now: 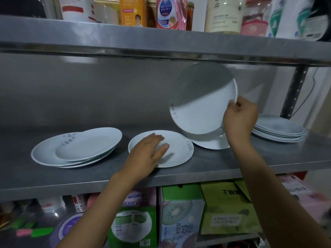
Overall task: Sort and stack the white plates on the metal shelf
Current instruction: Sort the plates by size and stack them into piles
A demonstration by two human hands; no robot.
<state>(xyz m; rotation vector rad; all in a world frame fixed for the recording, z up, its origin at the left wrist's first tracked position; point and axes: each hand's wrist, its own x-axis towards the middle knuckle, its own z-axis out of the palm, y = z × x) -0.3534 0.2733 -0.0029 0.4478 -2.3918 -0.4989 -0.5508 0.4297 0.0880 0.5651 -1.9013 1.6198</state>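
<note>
A white plate is held tilted at right of centre, above a flat plate on the metal shelf.

Its rim is pinched by the right hand; the left hand, fingers straight and together, rests on the middle stack. Stacks are seen at lower left and far right. Next, the plate probably needs lowering level onto a matching stack. Boxes sit below, bottles above.

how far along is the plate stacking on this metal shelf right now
Partly done. A neat stack already sits at the far right of the shelf. In hand: the right hand holds a tilted plate by its rim, while the left hand rests flat on the middle pile. Left: the uneven left pile and a plate lying under the tilted one.
</note>
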